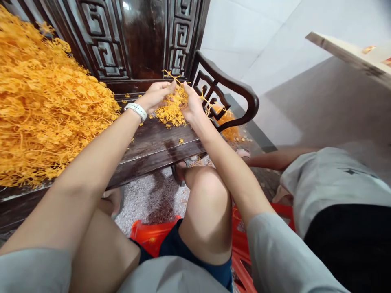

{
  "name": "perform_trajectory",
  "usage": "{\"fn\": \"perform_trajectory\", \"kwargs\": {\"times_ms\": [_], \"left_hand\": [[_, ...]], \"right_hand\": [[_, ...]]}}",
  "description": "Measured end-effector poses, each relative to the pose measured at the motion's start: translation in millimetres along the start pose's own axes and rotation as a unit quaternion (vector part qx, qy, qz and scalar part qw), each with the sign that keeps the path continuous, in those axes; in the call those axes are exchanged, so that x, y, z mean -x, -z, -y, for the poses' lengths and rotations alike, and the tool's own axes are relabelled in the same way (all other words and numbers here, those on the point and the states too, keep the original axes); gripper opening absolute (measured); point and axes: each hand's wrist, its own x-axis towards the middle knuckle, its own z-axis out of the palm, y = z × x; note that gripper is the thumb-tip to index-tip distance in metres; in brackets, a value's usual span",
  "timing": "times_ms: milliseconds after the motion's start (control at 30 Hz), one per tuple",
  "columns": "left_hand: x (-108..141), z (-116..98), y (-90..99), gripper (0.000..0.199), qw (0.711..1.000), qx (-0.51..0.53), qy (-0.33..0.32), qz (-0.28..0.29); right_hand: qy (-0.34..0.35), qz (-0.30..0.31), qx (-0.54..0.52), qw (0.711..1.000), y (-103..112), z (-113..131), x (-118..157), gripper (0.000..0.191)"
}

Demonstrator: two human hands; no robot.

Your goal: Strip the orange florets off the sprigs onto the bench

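Over the dark wooden bench seat [152, 140] both of my hands are raised close together. My left hand [156, 95], with a white watch band at the wrist, pinches a thin, branching orange plastic sprue [171, 75]. The fingers of my right hand [193, 102] are also closed on orange plastic sprue, whose thin branches stick out to the right of the hand. Whether both hands hold the same sprue I cannot tell. Directly beneath them lies a small pile of little orange plastic pieces [171, 116]. A few loose pieces are scattered around it.
A tall heap of tangled orange sprues [51, 114] covers the bench's left side. The carved backrest [146, 40] stands behind, a curved armrest [241, 91] at right. More orange pieces [229, 126] lie beyond it. Another person [330, 183] sits close on my right.
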Motion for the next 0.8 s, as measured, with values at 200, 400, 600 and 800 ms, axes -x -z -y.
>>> {"fn": "perform_trajectory", "kwargs": {"times_ms": [200,400,600,800], "left_hand": [[-16,8,5.2,0.027,0.998,0.013,0.003,-0.059],[-25,20,54.3,0.026,0.963,-0.032,0.048,-0.263],[-14,39,99.7,0.020,0.954,-0.140,0.131,-0.230],[-36,37,41.8,0.028,0.975,-0.175,-0.005,-0.138]], "right_hand": [[-0.047,0.000,-0.073,0.996,-1,6,0,0.062],[-0.035,-0.039,0.003,0.999,8,23,-2,0.061],[0.036,-0.039,0.002,0.999,25,38,-10,0.054],[0.002,0.000,-0.048,0.999,15,16,-6,0.049]]}}
